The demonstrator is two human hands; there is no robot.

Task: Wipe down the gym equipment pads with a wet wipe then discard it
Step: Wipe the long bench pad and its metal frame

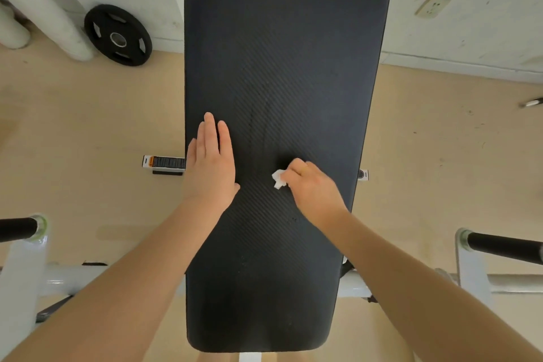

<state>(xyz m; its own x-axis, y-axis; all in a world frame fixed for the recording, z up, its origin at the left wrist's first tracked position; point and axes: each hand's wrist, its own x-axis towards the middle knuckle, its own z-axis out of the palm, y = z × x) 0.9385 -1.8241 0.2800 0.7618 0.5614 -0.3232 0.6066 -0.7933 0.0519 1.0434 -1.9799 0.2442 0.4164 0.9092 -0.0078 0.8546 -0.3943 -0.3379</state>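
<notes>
**Wipe on pad, mid-length, right of centre**

Pad (282, 67): long black rectangle with rounded corners, long axis running straight away from the person, near end at the bottom of view, far end toward the wall (470, 23). Surface ribbed with fine diagonal lines. Faint curved streaks ran lengthwise down the middle, between the two hands.

Wipe (278, 179): small, white, crumpled. It lay on the pad about halfway along, a little right of the centre line. Only a bunched corner showed, sticking out to the left of the right hand (311, 188); the rest was hidden under the hand.

Right hand: fingers (295, 166) curled tight over the wipe, knuckles up, holding it down against the pad. Wipe sat at the fingertips on the thumb side, pointing toward the left hand (210, 164).

Left hand: flat on the pad near its left edge, palm down, fingers straight and close together, pointing toward the far end. Nothing held. The thumb stuck out to the right at the heel of the hand. The two hands were apart, with a bare strip of pad between them.

Around: white frame (58, 279) under the pad, with a black-gripped handle on each side low in view. A black weight plate (118, 35) leaned at the wall, far left. Tan floor (88, 132). A socket (432, 6) on the wall to the right.
</notes>
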